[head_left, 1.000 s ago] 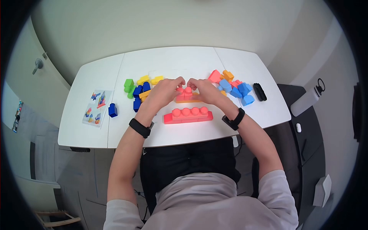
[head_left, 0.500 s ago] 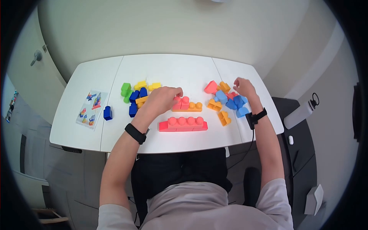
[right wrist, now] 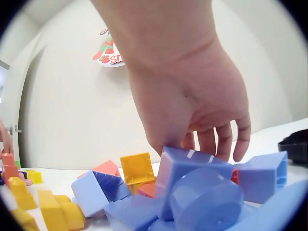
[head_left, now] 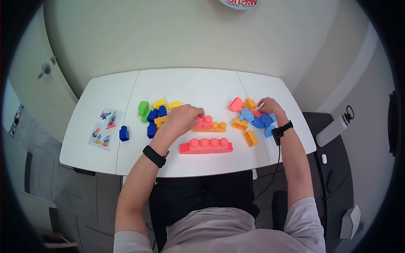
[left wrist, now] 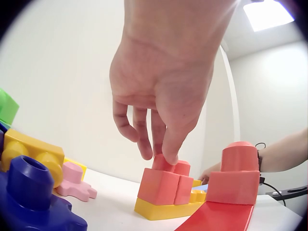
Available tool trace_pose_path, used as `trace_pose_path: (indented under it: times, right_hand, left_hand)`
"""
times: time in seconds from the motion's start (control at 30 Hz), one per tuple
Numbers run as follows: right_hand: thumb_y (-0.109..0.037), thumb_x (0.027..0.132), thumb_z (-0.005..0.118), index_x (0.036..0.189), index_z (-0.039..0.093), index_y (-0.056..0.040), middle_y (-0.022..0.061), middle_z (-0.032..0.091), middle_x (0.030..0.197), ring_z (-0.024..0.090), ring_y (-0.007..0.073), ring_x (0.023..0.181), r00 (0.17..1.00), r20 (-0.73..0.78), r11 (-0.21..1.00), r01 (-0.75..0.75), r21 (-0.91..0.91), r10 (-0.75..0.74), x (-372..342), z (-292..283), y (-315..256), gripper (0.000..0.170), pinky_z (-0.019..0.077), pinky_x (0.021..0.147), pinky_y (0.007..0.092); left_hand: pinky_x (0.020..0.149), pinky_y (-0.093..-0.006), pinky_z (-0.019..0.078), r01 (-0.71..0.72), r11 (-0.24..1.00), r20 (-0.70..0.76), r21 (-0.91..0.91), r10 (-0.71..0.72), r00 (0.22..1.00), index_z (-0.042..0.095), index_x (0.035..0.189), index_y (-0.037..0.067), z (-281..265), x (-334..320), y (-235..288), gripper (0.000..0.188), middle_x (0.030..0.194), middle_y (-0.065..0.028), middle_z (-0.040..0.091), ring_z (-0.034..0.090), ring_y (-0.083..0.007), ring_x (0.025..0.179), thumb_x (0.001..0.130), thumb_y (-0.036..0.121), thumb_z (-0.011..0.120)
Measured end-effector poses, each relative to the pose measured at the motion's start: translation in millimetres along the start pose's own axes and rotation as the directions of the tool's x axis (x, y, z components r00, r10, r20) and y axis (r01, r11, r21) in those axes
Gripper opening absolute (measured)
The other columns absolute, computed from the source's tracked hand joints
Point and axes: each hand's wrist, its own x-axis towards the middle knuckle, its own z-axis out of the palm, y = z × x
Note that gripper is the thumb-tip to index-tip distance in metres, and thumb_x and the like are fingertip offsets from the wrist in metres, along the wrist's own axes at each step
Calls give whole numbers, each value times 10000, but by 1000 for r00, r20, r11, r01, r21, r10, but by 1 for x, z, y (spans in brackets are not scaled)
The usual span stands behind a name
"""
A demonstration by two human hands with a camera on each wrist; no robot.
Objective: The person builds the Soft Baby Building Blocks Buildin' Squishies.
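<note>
My left hand [head_left: 182,120] is over the middle of the table. Its thumb and fingertips pinch a stud of the red blocks [left wrist: 159,185], which sit side by side on one end of a long yellow block [head_left: 218,127]. Nearer the table's front edge lies a red row [head_left: 206,146] of joined blocks with sloped ends. On the right, my right hand [head_left: 271,108] reaches down into a pile of blue blocks [head_left: 263,121] and red pieces. A blue block [right wrist: 197,161] covers its thumb tip and several fingertips in the right wrist view, so I cannot tell whether they grip anything.
Left of centre sit green blocks [head_left: 144,109], yellow blocks [head_left: 160,103] and dark blue blocks [head_left: 151,130]. A single dark blue block [head_left: 123,133] stands by a picture sheet [head_left: 106,128]. Orange-yellow blocks [head_left: 250,138] lie before the right pile. A white bottle [head_left: 333,131] stands beyond the table's right side.
My right hand has left the red blocks, moved right and lowered into the blue and red pile. My left hand stays at the red blocks. The head view has shifted slightly.
</note>
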Motion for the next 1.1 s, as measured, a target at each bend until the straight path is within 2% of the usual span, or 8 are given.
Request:
trace_pose_path:
  times: [0.07,0.2,0.37,0.43,0.53,0.63,0.73,1.1]
  right_hand:
    - [-216,802,830,1101,798,-112,108,798,1079,765,293,973,1000,17,996,-15,83,14,3,-1,7,318,611,876,391]
    - [-200,805,821,1116,778,-75,126,791,990,765,291,822,834,-463,946,324,-29,-300,14,-5,28,338,613,782,387]
    - [-201,881,794,1144,770,-38,141,779,1028,757,263,893,757,-618,939,332,85,-212,-56,-45,-54,310,606,818,367]
    - [-193,891,798,1145,761,-17,144,773,1032,750,248,891,688,-653,866,491,96,-318,-78,-42,-83,311,604,822,353]
    - [-193,881,814,1139,764,-22,144,769,1009,745,238,883,658,-615,746,646,163,-435,-102,-28,-124,314,603,816,347]
    - [-183,877,815,1110,765,-24,135,767,1003,740,234,901,730,-481,725,643,245,-485,-125,-12,-163,287,597,819,347]
    - [-173,868,817,1081,764,-27,127,766,996,737,231,914,711,-422,709,678,196,-563,-120,10,-177,263,591,823,354]
    - [-166,847,855,1048,750,-9,100,771,932,744,198,896,793,-341,773,592,230,-506,-111,34,-182,277,587,798,328]
  left_hand:
    - [831,-411,572,-7,1000,3,6,7,1000,741,1054,111,0,-3,1,177,962,-87,759,711,-295,972,878,111,765]
    - [828,-421,572,0,1000,2,18,0,1000,741,1051,107,2,4,-2,171,965,-97,764,715,-309,966,881,109,760]
    - [767,-441,585,-44,998,-47,44,46,998,768,1041,107,4,4,-4,165,929,-103,772,735,-311,910,881,115,732]
    - [800,-426,582,-19,1000,-17,23,20,1000,761,1066,106,0,5,2,175,964,-93,779,735,-295,934,893,115,737]
    - [840,-409,580,-15,1000,4,15,15,1000,764,1106,111,0,3,3,198,1021,-75,790,737,-273,969,910,108,735]
    - [841,-412,580,0,1000,22,31,0,1000,768,1109,110,-1,3,5,201,1026,-75,791,738,-274,961,912,101,733]
    - [826,-414,581,-3,998,21,56,2,1000,775,1096,106,-3,4,4,192,1007,-83,791,740,-279,937,908,100,740]
    - [784,-416,575,20,998,14,55,-20,1000,797,1036,116,-2,4,1,146,918,-101,786,735,-287,891,892,124,770]
